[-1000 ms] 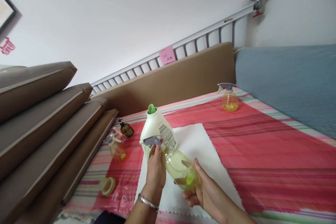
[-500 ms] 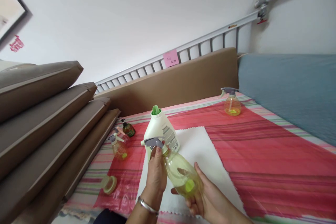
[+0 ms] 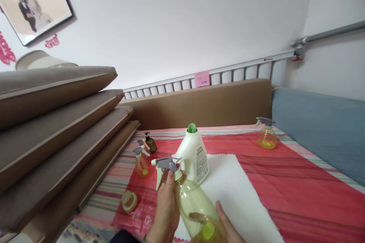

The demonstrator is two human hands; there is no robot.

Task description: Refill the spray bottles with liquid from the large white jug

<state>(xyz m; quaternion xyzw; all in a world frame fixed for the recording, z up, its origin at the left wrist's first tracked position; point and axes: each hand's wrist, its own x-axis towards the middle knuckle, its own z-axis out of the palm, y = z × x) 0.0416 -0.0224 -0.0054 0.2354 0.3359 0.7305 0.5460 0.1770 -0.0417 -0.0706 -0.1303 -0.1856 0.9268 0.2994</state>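
Steeper now than a second ago, the spray bottle (image 3: 194, 205) leans over the white cloth (image 3: 239, 182), just in front of the jug (image 3: 195, 155). The left hand (image 3: 167, 207) clamps its neck under the trigger. The right hand (image 3: 226, 226) cups the base, fingers curled. An accidental squeeze of the trigger would likely wet the striped cover (image 3: 299, 182).

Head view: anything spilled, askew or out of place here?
A loose cap lies on the cloth, apart from the jug, whose green spout stands uncovered. No spill shows. The left hand and right hand hold the spray bottle tilted.
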